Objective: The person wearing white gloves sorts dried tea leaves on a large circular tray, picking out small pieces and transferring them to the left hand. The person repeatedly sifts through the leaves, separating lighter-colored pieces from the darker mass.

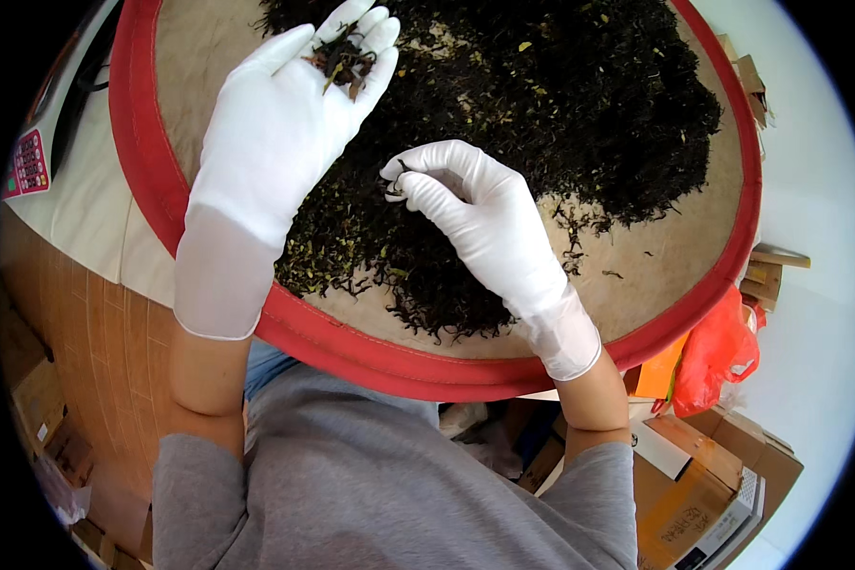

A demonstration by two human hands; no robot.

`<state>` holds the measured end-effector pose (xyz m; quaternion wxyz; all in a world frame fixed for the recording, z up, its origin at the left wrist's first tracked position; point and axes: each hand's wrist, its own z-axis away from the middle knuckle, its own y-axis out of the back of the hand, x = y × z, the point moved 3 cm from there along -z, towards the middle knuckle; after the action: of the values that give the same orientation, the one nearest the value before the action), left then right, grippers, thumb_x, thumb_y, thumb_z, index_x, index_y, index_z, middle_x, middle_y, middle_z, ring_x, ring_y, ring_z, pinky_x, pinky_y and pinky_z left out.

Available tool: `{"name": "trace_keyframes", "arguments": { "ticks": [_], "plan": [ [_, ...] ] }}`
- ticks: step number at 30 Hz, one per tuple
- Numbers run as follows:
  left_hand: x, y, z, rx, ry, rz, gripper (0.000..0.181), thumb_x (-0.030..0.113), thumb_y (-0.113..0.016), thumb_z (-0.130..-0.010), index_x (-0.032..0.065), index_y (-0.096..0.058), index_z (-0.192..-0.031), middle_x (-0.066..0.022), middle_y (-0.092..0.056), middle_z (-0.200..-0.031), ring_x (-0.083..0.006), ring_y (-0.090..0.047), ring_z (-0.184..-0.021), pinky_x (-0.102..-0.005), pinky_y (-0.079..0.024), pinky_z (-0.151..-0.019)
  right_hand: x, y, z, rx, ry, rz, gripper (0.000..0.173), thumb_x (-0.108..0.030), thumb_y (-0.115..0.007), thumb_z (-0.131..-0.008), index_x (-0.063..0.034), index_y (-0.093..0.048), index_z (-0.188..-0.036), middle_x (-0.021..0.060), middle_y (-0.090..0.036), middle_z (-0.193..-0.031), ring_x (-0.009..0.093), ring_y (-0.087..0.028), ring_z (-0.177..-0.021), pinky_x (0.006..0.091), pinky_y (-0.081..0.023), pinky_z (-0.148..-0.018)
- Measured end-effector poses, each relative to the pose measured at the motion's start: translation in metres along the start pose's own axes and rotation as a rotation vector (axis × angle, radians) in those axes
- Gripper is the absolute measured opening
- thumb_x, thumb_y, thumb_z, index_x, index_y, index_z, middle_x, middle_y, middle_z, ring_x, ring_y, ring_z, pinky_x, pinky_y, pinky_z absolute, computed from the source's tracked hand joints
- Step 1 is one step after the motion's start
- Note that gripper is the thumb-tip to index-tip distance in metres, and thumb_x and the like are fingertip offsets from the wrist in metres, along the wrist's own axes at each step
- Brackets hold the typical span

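Observation:
Dark, twisted dried tea leaves (598, 107) lie heaped on a round tan tray with a red fabric rim (370, 363). Yellow-green bits are mixed among them. My left hand (278, 135), in a white glove, is turned palm up over the left side of the tray. A small clump of brown leaves and stems (344, 63) rests in its cupped palm and fingers. My right hand (477, 206), gloved the same way, hangs above the near part of the heap. Its thumb and fingertips pinch a small dark leaf piece (401, 171), partly hidden by the fingers.
A pale table (92, 206) supports the tray, and a device with a pink keypad (28, 164) stands at the left. To the right are a red plastic bag (719, 356) and cardboard boxes (705, 484) beside a white wall. Wooden flooring (107, 320) shows at lower left.

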<state>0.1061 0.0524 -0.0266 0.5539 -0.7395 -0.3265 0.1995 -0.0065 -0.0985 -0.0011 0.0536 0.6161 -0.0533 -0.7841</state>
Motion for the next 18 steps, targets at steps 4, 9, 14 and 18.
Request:
{"name": "trace_keyframes", "arguments": {
  "ticks": [4, 9, 14, 18],
  "plan": [
    [0.001, -0.002, 0.003, 0.15, -0.045, -0.034, 0.046, 0.007, -0.023, -0.105, -0.0141, -0.026, -0.146, -0.0199, -0.043, -0.14, -0.0217, -0.04, -0.135, -0.0352, -0.028, -0.119, -0.013, 0.014, 0.001, -0.099, -0.101, -0.144, 0.027, -0.014, -0.055, -0.101, 0.0019, -0.063, -0.121, 0.0067, -0.071, -0.095, 0.012, -0.066, -0.086, 0.0229, -0.051, -0.08],
    [-0.01, -0.002, 0.001, 0.275, -0.074, -0.049, 0.046, 0.011, -0.027, -0.106, -0.0106, -0.029, -0.147, -0.0183, -0.045, -0.14, -0.0229, -0.042, -0.134, -0.0369, -0.033, -0.116, -0.016, 0.026, 0.005, -0.154, -0.124, -0.324, 0.034, -0.021, -0.045, -0.105, -0.0009, -0.061, -0.127, 0.0096, -0.071, -0.104, 0.015, -0.067, -0.095, 0.0259, -0.05, -0.087],
    [-0.017, -0.009, -0.001, 0.385, -0.038, -0.115, 0.046, 0.013, -0.029, -0.106, -0.0087, -0.031, -0.147, -0.0171, -0.046, -0.14, -0.0228, -0.045, -0.133, -0.0374, -0.036, -0.114, -0.02, 0.032, 0.007, -0.136, -0.121, -0.406, 0.034, -0.021, -0.046, -0.105, 0.0013, -0.059, -0.127, 0.0121, -0.07, -0.113, 0.017, -0.066, -0.103, 0.0276, -0.051, -0.09],
    [-0.021, -0.016, -0.003, 0.477, -0.004, -0.148, 0.046, 0.014, -0.031, -0.105, -0.0087, -0.033, -0.146, -0.0179, -0.047, -0.138, -0.0231, -0.046, -0.132, -0.0378, -0.037, -0.113, -0.016, 0.035, 0.007, -0.07, -0.107, -0.415, 0.031, -0.022, -0.05, -0.103, 0.0007, -0.062, -0.121, 0.0112, -0.07, -0.114, 0.016, -0.065, -0.104, 0.0277, -0.05, -0.091]
  ]
}}
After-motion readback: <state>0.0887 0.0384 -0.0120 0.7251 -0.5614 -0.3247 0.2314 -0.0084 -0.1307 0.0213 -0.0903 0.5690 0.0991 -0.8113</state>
